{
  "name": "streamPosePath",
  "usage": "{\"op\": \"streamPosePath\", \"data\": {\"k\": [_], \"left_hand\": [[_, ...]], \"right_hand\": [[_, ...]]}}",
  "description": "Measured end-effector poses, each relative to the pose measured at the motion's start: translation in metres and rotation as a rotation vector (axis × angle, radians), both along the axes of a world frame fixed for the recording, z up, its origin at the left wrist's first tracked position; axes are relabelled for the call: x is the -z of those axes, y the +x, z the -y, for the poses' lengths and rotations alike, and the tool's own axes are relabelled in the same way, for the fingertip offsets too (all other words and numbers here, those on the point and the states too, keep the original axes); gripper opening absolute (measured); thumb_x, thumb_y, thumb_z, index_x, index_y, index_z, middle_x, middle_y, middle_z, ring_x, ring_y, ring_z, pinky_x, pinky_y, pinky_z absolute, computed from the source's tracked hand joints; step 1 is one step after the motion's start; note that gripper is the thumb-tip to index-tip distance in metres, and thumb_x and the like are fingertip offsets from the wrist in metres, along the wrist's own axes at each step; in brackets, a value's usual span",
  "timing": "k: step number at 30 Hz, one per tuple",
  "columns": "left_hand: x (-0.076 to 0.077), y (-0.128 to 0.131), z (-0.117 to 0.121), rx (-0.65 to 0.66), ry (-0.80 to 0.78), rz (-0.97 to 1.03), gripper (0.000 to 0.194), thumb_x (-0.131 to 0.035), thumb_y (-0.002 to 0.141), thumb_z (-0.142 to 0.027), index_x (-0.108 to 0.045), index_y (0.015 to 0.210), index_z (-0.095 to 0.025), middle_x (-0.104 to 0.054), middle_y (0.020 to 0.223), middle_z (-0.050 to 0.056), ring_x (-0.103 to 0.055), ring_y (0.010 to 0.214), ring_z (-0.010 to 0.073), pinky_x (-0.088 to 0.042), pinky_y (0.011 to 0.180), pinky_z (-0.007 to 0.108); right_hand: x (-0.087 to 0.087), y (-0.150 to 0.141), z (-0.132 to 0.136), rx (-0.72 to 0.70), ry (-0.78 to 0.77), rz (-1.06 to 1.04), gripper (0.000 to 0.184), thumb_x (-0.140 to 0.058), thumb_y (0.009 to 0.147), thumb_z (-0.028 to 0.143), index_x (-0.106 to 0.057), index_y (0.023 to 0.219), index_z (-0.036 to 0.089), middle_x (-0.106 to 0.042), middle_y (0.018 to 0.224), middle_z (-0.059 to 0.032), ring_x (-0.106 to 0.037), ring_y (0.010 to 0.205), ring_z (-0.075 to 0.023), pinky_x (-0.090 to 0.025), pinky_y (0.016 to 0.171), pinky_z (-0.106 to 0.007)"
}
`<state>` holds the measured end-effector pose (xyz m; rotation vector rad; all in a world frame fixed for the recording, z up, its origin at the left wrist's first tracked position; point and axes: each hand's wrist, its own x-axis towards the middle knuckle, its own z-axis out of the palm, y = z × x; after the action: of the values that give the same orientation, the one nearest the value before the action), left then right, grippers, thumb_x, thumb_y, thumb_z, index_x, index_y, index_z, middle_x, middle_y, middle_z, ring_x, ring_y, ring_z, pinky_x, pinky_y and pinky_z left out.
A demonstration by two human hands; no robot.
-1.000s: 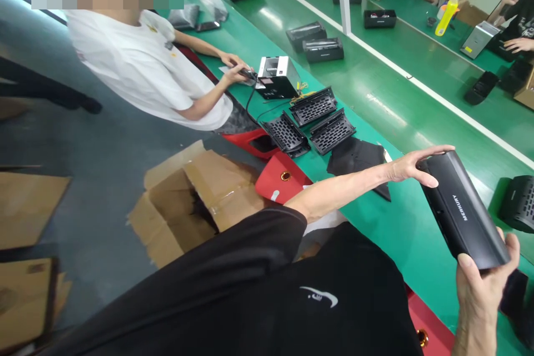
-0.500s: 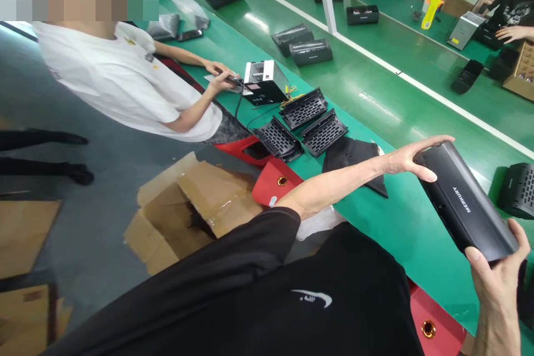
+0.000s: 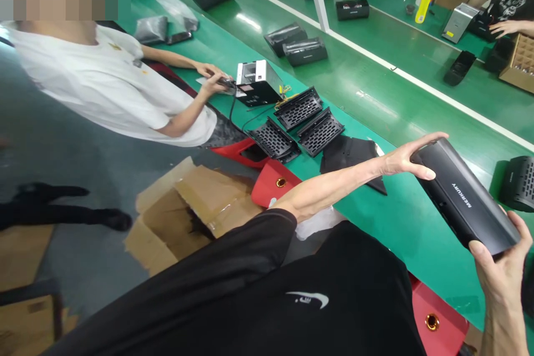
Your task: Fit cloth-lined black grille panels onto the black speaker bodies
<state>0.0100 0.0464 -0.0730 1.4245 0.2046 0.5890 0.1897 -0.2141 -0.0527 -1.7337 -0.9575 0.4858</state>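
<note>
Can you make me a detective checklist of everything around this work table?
Surface: long glossy green bench.
Job's things: black rectangular MERCURY casing, held in both hands.
Fingers: left hand spread on its upper end; right hand cupping its lower end.
Clutter: black perforated plastic grilles, crumpled black sheet.
Cables: thin black cable, small yellow wires.
Surroundings: open cardboard box on the floor; person in a white T-shirt by a silver metal unit.

Green workbench (image 3: pixel 396 211) bearing three black perforated grilles (image 3: pixel 298 108), a silver-and-black metal box (image 3: pixel 256 82), and a flat black sheet (image 3: pixel 348 154).
</note>
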Motion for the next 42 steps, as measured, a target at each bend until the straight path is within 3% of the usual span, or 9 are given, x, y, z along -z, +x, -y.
{"op": "streamPosePath", "data": {"k": [8, 13, 20, 24, 28, 30, 35, 39, 42], "left_hand": [[-0.005, -0.003, 0.0, 0.001, 0.028, -0.041, 0.101, -0.089, 0.071, -0.049, -0.047, 0.161, -0.032, -0.041, 0.17, 0.006, -0.04, 0.156, 0.0368, -0.035, 0.128, 0.047], [0.013, -0.002, 0.007, -0.048, -0.083, -0.066, 0.095, -0.089, 0.073, -0.047, -0.05, 0.158, -0.028, -0.055, 0.157, 0.012, -0.055, 0.142, 0.0367, -0.043, 0.12, 0.052], [0.036, 0.003, 0.022, -0.165, -0.123, -0.1, 0.1, -0.097, 0.059, -0.043, -0.06, 0.149, -0.023, -0.06, 0.147, 0.013, -0.058, 0.135, 0.0365, -0.045, 0.117, 0.049], [0.043, 0.007, 0.042, -0.23, -0.417, -0.095, 0.088, -0.096, 0.059, -0.042, -0.065, 0.14, -0.025, -0.07, 0.132, 0.008, -0.063, 0.126, 0.0306, -0.047, 0.115, 0.046], [0.048, 0.014, 0.065, -0.275, -0.856, -0.148, 0.072, -0.091, 0.064, -0.056, -0.068, 0.124, -0.023, -0.074, 0.106, 0.006, -0.07, 0.094, 0.023, -0.059, 0.094, 0.046], [0.048, 0.017, 0.073, -0.266, -0.971, -0.223, 0.067, -0.087, 0.067, -0.061, -0.067, 0.119, -0.022, -0.074, 0.1, 0.007, -0.07, 0.084, 0.0233, -0.062, 0.082, 0.047], [0.055, 0.022, 0.089, -0.256, -1.138, -0.334, 0.056, -0.081, 0.075, -0.062, -0.067, 0.112, -0.022, -0.075, 0.096, 0.007, -0.071, 0.084, 0.0239, -0.063, 0.078, 0.047], [0.072, 0.017, 0.104, 0.05, -1.252, -0.336, 0.071, -0.064, 0.08, -0.08, -0.07, 0.112, -0.018, -0.074, 0.113, 0.015, -0.071, 0.098, 0.03, -0.062, 0.083, 0.052], [0.077, 0.004, 0.102, 0.04, -1.016, -0.551, 0.091, -0.073, 0.069, -0.086, -0.065, 0.133, -0.022, -0.06, 0.148, 0.02, -0.061, 0.129, 0.0422, -0.057, 0.095, 0.062]], "right_hand": [[0.009, -0.004, 0.004, 0.053, -0.007, 0.047, 0.105, -0.087, 0.071, 0.06, -0.042, 0.157, 0.019, -0.047, 0.157, -0.0204, -0.049, 0.14, -0.0428, -0.037, 0.116, -0.068], [0.005, -0.002, 0.003, 0.012, -0.072, 0.051, 0.119, -0.087, 0.07, 0.064, -0.03, 0.164, 0.019, -0.044, 0.158, -0.0223, -0.047, 0.141, -0.0433, -0.033, 0.117, -0.068], [0.013, -0.008, 0.008, 0.142, -0.045, 0.107, 0.107, -0.091, 0.064, 0.065, -0.05, 0.152, 0.019, -0.052, 0.142, -0.0162, -0.053, 0.126, -0.0382, -0.037, 0.113, -0.061], [0.02, 0.012, 0.016, 0.139, -0.162, -0.036, 0.109, -0.093, 0.063, 0.061, -0.048, 0.156, 0.025, -0.049, 0.147, -0.0138, -0.051, 0.128, -0.0375, -0.036, 0.113, -0.063], [0.016, 0.016, 0.008, 0.062, 0.166, -0.434, 0.11, -0.096, 0.062, 0.05, -0.039, 0.157, 0.046, -0.049, 0.154, -0.0063, -0.053, 0.133, -0.0312, -0.045, 0.108, -0.058], [0.021, 0.007, -0.006, 0.056, 0.265, -0.523, 0.103, -0.097, 0.06, 0.042, -0.048, 0.15, 0.044, -0.05, 0.154, -0.0046, -0.054, 0.133, -0.0282, -0.044, 0.11, -0.055], [0.063, -0.027, -0.044, 0.151, 0.344, -0.57, 0.085, -0.093, 0.062, 0.05, -0.058, 0.138, 0.037, -0.06, 0.144, -0.004, -0.058, 0.132, -0.0265, -0.04, 0.116, -0.054], [0.084, -0.041, -0.047, 0.142, 0.183, -0.55, 0.081, -0.085, 0.07, 0.059, -0.056, 0.14, 0.029, -0.064, 0.136, -0.0091, -0.062, 0.124, -0.0302, -0.041, 0.114, -0.059], [0.069, -0.026, -0.032, 0.134, 0.001, -0.288, 0.1, -0.087, 0.067, 0.063, -0.047, 0.15, 0.022, -0.065, 0.129, -0.013, -0.065, 0.113, -0.0325, -0.047, 0.107, -0.061]]}}
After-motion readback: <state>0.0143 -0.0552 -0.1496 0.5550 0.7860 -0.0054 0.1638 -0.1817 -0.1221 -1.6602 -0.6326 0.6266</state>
